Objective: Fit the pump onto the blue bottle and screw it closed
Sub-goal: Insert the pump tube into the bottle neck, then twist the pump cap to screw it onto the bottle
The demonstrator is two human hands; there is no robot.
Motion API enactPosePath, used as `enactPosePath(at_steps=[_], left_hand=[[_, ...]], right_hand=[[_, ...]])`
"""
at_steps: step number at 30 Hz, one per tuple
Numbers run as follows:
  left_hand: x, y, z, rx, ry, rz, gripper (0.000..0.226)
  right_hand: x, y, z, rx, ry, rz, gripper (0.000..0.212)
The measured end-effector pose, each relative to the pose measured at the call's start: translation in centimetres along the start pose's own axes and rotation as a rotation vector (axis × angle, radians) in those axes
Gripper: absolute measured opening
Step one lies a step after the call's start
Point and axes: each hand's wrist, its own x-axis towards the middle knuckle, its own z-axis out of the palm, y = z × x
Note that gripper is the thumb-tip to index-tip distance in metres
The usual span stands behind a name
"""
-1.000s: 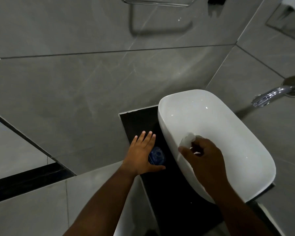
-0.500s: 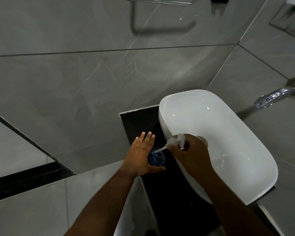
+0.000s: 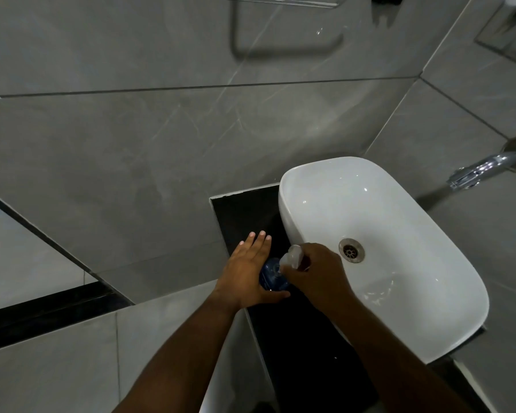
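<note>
- Your left hand (image 3: 245, 275) is bracing the blue bottle (image 3: 272, 277) on the black counter (image 3: 245, 213), fingers straight, thumb curling beneath it.
- Your right hand (image 3: 316, 274) is pinching the white pump (image 3: 292, 257), holding it over the bottle's mouth.
- The bottle is sitting just beside the white sink (image 3: 429, 338).

White basin on a dark tabletop, grey tiles around.

The white basin (image 3: 399, 222) sits on the black tabletop (image 3: 245, 213), its metal drain (image 3: 351, 249) uncovered. A chrome tap (image 3: 486, 166) projects from the grey tiled wall (image 3: 161, 138) at right.
</note>
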Motion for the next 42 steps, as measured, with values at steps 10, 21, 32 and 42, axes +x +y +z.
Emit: enactPosePath(at_steps=[10, 21, 32, 42], left_hand=[[-0.1, 0.0, 0.0, -0.028, -0.001, -0.003, 0.126], [0.3, -0.2, -0.4, -0.053, -0.025, 0.03, 0.124], [0.2, -0.3, 0.0, -0.056, -0.019, 0.011, 0.123], [0.0, 0.1, 0.3, -0.037, 0.023, -0.026, 0.121]], right_hand=[[2.1, 0.1, 1.4, -0.233, -0.174, -0.071, 0.035], [3.4, -1.1, 0.6, -0.535, -0.445, -0.217, 0.053], [4.5, -1.0, -0.2, -0.453, -0.319, -0.218, 0.04], [4.0, -0.8, -0.4, -0.372, -0.389, -0.413, 0.029]])
